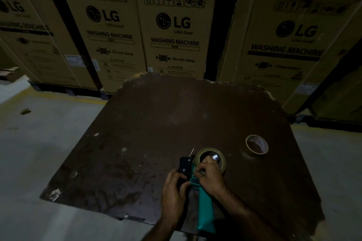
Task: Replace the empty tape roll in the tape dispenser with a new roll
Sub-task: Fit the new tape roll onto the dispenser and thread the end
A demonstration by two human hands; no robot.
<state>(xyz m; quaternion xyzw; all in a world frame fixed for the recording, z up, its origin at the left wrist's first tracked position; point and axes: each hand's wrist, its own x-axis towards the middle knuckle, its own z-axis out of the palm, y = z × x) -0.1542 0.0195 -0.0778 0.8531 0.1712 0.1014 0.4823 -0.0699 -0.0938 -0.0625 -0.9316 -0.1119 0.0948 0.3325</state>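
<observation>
Tape dispenser (197, 188) lying near the near edge of the counter (156, 123), right of centre. Teal plastic pistol handle pointing toward the near edge, black plastic head at the far-left end, thin pale sliver sticking up off it. Tape roll (212, 157) seated at the dispenser's far end: olive-tan ring, glossy, dark core hole with a small shiny metal bit visible inside.

Left hand (173, 186) wrapped around the black head from the left, palm down, fingers (183, 187) curled tight on the black part, thumb side toward the teal frame. Right hand (210, 177) coming in from the right, wrist bent, knuckles up; its fingers bunched together and pressed at the near rim of the tape roll where it meets the teal frame. Pinching tape end or just pressing the roll: cannot tell, too dark. Both forearms bare, entering from the near edge.

Second roll (256, 146) lying flat on the counter, to the far right of the dispenser, apart from it. Thin-walled brown cardboard ring, wide open centre, counter showing through; looks like a bare core, but dim.

Counter surface dark brown, flat, scuffed, with pale chips and scratches; edges ragged and torn, especially the far edge and near-left corner.

Grey concrete floor (49, 143) around it, yellow painted line along the far left. Behind, a row of tall corrugated cardboard boxes (172, 31) printed "LG WASHING MACHINE", with handling icons and "Do not clamp".
</observation>
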